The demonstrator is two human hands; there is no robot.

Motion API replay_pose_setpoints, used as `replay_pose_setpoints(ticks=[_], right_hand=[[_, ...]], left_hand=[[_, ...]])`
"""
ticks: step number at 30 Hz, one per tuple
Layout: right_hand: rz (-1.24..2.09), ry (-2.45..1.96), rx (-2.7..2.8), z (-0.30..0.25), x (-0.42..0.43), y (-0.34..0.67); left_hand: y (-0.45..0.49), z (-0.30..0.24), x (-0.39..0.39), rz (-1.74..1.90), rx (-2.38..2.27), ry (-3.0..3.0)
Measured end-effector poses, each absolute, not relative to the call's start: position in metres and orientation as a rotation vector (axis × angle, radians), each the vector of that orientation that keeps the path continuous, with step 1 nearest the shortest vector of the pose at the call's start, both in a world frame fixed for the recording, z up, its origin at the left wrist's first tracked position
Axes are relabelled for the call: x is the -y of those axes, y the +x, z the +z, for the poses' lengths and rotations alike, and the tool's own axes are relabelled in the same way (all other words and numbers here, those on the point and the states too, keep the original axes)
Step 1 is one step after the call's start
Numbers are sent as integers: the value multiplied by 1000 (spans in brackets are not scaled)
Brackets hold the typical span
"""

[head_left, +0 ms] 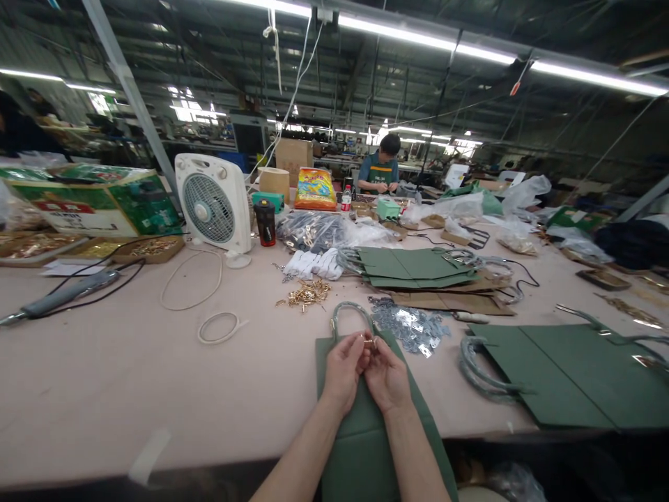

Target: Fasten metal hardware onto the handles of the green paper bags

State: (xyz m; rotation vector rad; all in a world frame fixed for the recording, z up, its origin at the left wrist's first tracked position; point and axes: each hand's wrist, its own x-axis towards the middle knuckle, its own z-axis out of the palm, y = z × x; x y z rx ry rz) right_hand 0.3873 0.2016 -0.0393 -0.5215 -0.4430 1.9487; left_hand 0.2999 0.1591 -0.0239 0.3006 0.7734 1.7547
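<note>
My left hand and my right hand meet over a green bag panel that hangs over the table's front edge. Both hands are closed, fingertips pinching a small gold-coloured metal piece between them; its exact kind is too small to make out. Just beyond the fingers, a plastic-wrapped handle arches up from the panel's far end. Right of it lies a heap of flat silver metal plates. A pile of small gold metal fittings sits farther off to the left.
More green panels with wrapped handles lie at right, and a stack of them lies ahead. A white fan, a dark tumbler and a corded grey tool are at left. Across the table works another person.
</note>
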Motion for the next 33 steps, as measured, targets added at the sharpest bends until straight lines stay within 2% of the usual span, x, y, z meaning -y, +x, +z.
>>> replay_pose_setpoints(ticks=[33], right_hand=[[1902, -602, 588, -30, -195, 383]], left_hand=[[301, -30, -161, 1808, -897, 307]])
